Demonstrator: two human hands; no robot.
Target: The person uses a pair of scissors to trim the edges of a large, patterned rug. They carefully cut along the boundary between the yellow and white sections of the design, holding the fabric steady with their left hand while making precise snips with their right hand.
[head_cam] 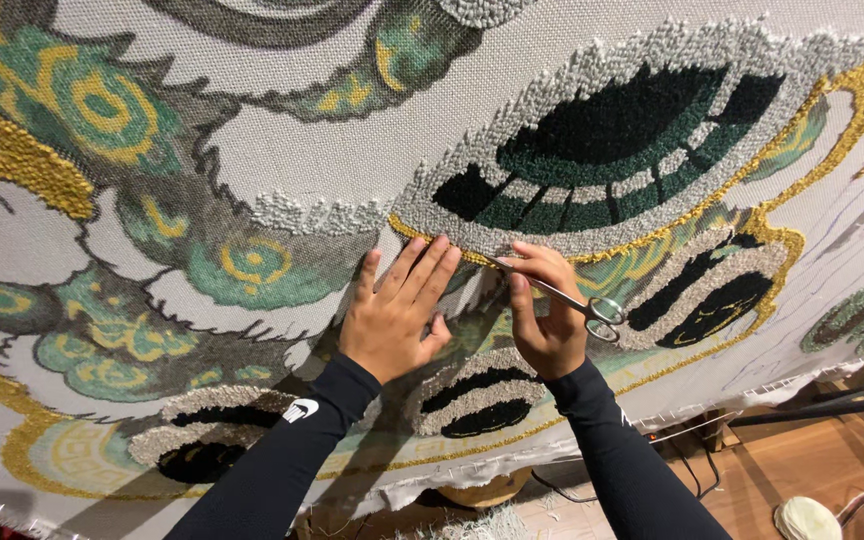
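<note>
A large tufted rug (282,160) on pale backing cloth fills the view, with green, gold, grey and black patterns. My left hand (399,300) lies flat on it, fingers together, just below a grey-edged dark green oval (612,140). My right hand (544,310) holds small metal scissors (570,298), the blades pointing left toward the gold outline at the oval's lower edge. Both arms wear black sleeves.
Below the rug's lower edge lies a wooden floor (802,460) with black cables (692,470), a pale round object (807,518) and a dark bar (822,408) at right. Loose yarn fringe (482,525) hangs at the bottom.
</note>
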